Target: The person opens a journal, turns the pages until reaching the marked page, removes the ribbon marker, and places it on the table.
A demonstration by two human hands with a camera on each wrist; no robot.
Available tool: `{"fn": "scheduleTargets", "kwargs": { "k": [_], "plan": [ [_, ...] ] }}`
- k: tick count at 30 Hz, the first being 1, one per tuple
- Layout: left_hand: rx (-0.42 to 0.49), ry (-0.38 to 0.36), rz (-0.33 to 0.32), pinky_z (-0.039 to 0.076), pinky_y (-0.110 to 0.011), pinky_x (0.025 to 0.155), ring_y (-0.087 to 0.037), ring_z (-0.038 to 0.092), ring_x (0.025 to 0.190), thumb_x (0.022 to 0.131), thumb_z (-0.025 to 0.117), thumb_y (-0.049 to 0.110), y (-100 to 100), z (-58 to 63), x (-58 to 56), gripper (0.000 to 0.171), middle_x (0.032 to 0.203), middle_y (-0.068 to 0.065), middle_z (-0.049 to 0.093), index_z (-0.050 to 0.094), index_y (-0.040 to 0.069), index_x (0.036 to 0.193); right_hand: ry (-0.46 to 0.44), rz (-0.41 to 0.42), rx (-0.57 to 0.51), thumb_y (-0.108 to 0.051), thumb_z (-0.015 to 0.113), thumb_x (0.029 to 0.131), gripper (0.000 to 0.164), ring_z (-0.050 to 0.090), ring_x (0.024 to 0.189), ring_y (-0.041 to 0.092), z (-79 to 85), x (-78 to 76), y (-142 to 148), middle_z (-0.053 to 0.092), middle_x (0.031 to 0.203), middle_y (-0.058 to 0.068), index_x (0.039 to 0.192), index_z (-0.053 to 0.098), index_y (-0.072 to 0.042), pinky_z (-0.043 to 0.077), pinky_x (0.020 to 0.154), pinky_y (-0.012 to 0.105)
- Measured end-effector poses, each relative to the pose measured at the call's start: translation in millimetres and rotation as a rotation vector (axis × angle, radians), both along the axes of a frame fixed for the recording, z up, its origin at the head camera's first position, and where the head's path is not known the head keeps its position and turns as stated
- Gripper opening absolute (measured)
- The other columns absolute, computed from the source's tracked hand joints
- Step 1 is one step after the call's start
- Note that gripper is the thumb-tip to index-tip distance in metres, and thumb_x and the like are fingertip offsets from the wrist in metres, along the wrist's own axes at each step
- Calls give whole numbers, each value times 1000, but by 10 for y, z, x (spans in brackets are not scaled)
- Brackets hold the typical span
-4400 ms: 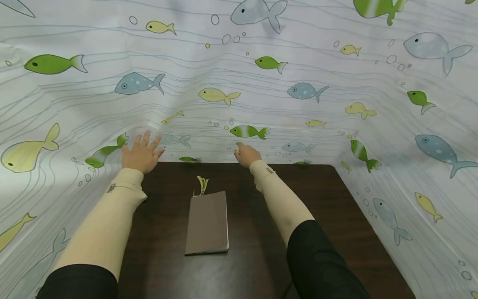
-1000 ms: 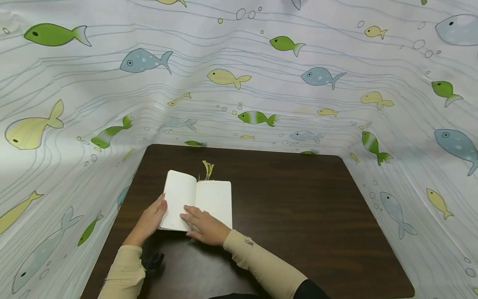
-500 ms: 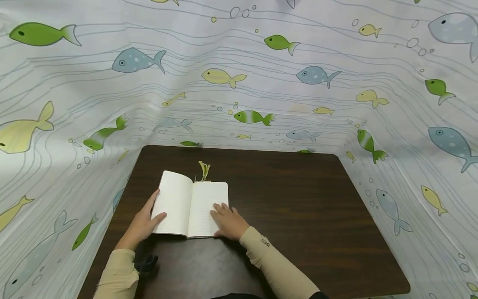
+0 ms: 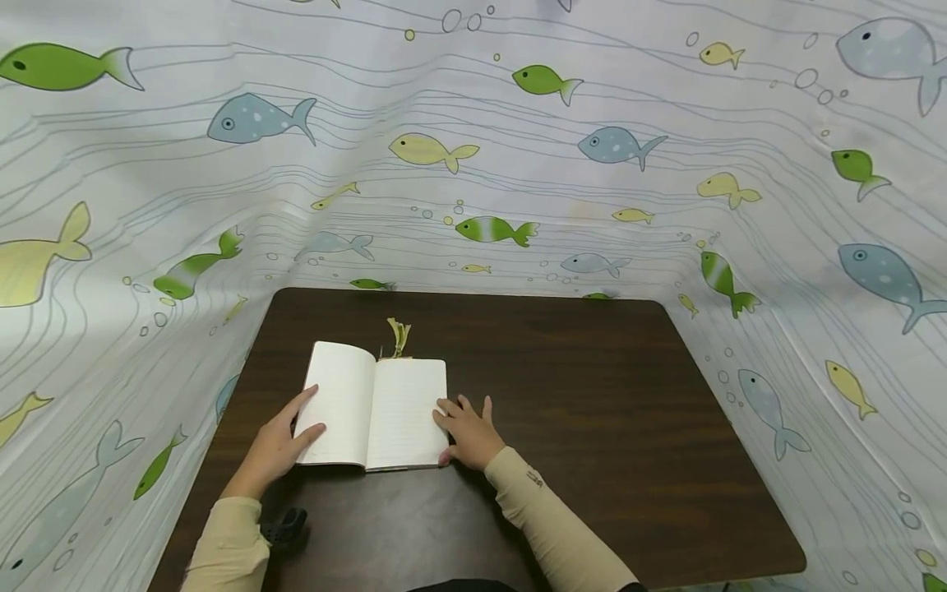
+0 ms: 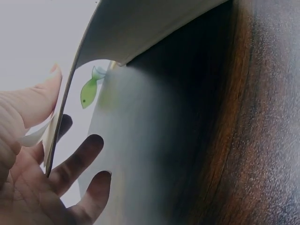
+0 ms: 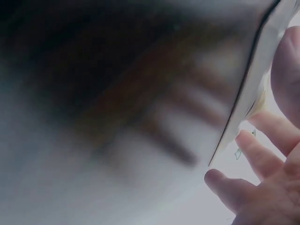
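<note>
The fingers (image 5: pixel 84 155) of the left hand (image 4: pixel 268 452) pinch the book (image 4: pixel 405 419) by its left edge, while those of the right hand (image 4: pixel 472 436), spread, have moved off the left page (image 4: pixel 338 403) to touch the book's right edge, so opening it on the bench (image 4: pixel 592 411) looks nearly done.
</note>
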State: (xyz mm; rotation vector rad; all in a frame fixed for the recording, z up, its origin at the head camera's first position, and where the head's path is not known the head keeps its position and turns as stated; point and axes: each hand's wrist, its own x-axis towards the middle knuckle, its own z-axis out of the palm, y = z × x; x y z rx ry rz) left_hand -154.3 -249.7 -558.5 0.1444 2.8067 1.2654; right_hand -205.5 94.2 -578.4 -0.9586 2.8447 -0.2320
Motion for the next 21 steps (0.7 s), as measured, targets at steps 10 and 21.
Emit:
{"fn": "scheduleTargets", "kwargs": {
  "k": [10, 21],
  "plan": [
    [-12, -6, -19, 27, -70, 102, -55, 26, 135, 98, 57, 35, -7, -7, -11, 72, 153, -31, 24, 20, 9, 154, 183, -73, -43, -45, 72, 81, 65, 40, 136, 38, -17, 33, -85, 45, 146, 11, 138, 54, -17, 23, 102, 75],
    [19, 4, -32, 23, -73, 102, -56, 24, 136, 99, 55, 32, -17, 22, 14, 64, 153, -30, 25, 28, 9, 152, -130, -109, -411, -40, 61, 94, 90, 10, 147, 40, 223, 216, -434, 15, 160, 17, 154, 8, 1, 8, 110, 70]
  ]
}}
